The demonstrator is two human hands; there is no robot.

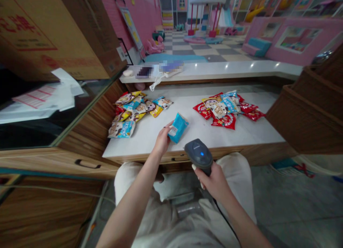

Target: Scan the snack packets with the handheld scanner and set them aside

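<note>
1. Two hands are in play in the head view, both out at the near edge of the white tabletop [241,133].
2. Left hand [162,139]: it pinches a blue packet [178,127] by its lower end, thumb on the upper face and fingers tucked behind. The packet tilts up and away, held just over the front part of the tabletop, between the two heaps of snacks.
3. Right hand [213,180]: it is wrapped tight around the grip of a dark grey scanner [198,155]. The scanner's head sits just below and to the right of the blue packet, near it but apart, with a small blue light glowing on top. A dark cable [227,223] trails down beside the forearm.
4. Left heap [134,112]: yellow, blue and red snack packets are spread along the left side of the tabletop, close to the wooden side panel.
5. Right heap [227,108]: mostly red packets, with some blue and white on top, lie toward the far right, well apart from the left heap.
6. Around it all:
   - a raised white ledge [241,67] runs behind, with a white cord [155,84] hanging off it;
   - a cardboard box [53,33] sits at upper left above loose papers [45,98];
   - a stepped wooden rack [313,108] stands at the right;
   - pale trousers [174,219] show below.
</note>
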